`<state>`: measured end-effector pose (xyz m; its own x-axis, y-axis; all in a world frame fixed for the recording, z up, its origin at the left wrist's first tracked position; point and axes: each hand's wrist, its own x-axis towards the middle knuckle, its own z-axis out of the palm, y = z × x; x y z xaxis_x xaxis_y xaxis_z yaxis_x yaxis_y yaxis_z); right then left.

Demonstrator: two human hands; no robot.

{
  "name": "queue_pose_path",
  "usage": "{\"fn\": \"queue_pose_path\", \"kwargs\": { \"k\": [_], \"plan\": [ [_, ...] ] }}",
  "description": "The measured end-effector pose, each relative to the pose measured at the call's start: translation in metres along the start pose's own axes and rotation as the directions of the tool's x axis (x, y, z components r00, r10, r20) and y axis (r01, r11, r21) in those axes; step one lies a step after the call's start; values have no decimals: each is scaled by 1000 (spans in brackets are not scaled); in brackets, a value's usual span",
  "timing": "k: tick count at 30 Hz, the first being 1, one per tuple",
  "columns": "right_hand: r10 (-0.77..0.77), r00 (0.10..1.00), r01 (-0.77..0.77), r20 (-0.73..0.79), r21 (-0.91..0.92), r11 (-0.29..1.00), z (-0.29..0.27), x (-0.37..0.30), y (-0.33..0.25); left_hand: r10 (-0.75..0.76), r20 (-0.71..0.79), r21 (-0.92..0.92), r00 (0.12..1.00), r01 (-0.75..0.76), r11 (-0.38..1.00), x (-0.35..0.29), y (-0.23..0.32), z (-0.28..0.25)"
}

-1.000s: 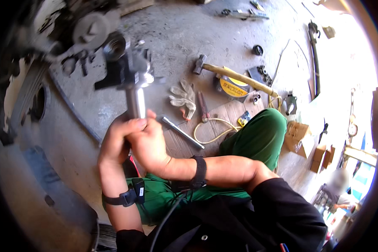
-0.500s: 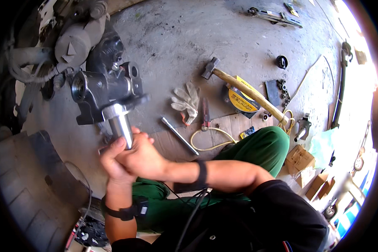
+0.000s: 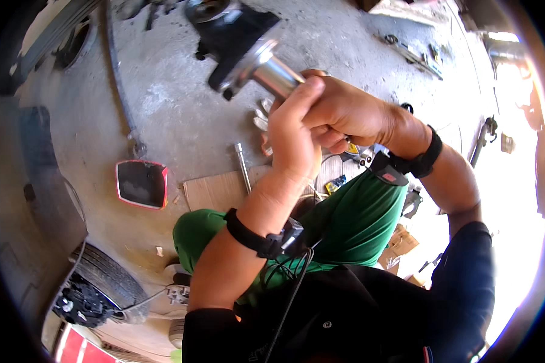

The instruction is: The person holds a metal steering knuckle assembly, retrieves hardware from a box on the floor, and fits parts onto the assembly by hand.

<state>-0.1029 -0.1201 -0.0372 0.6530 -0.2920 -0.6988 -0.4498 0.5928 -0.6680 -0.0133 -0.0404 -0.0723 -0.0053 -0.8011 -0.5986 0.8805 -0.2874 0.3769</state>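
A dark metal steering knuckle (image 3: 239,36) is held up over the floor at the top of the view. Its shiny spindle (image 3: 277,76) slants down to the right into my two clasped hands. My left hand (image 3: 293,130) is closed round the spindle end, its thumb lying along the metal. From the right, my right hand (image 3: 344,112) wraps over the same end, pressed against the left. The spindle's tip is hidden between the palms. Behind my left hand, part of a grey work glove (image 3: 262,115) shows on the floor.
A chrome bar (image 3: 243,166) lies by a cardboard sheet (image 3: 209,192). To the left are a red-rimmed dark tray (image 3: 141,184) and a long bar (image 3: 120,91). A tyre (image 3: 106,269) lies at lower left; a metal tool (image 3: 409,54) lies at the far right.
The knuckle has moved right and up, away from the axle parts at the left, and its spindle now tilts more. Both hands kept their hold. The view has shifted too.
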Motion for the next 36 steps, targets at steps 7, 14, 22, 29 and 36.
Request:
{"fn": "queue_pose_path", "kwargs": {
  "k": [7, 14, 22, 29, 36],
  "plan": [
    [-115, 992, 113, -48, -37, 993, 16, 10, -1, -136, 298, 110, 945, 108, 988, 16, 31, -34],
    [-197, 925, 224, -324, 50, 973, 38, 3, 14, -292, 388, 305, 874, 177, 936, 21, 50, -39],
    [-239, 429, 754, -871, 199, 626, 203, 127, 53, -363, 208, 756, 909, 86, 649, -18, 154, -109],
    [-356, 471, 645, -807, 39, 763, 207, 150, 45, -345, 254, 567, 903, 150, 810, -13, 154, -116],
    [-393, 783, 472, -482, 49, 880, 134, 85, 69, -21, 76, 379, 997, -9, 925, -33, 80, -103]
  ]
}}
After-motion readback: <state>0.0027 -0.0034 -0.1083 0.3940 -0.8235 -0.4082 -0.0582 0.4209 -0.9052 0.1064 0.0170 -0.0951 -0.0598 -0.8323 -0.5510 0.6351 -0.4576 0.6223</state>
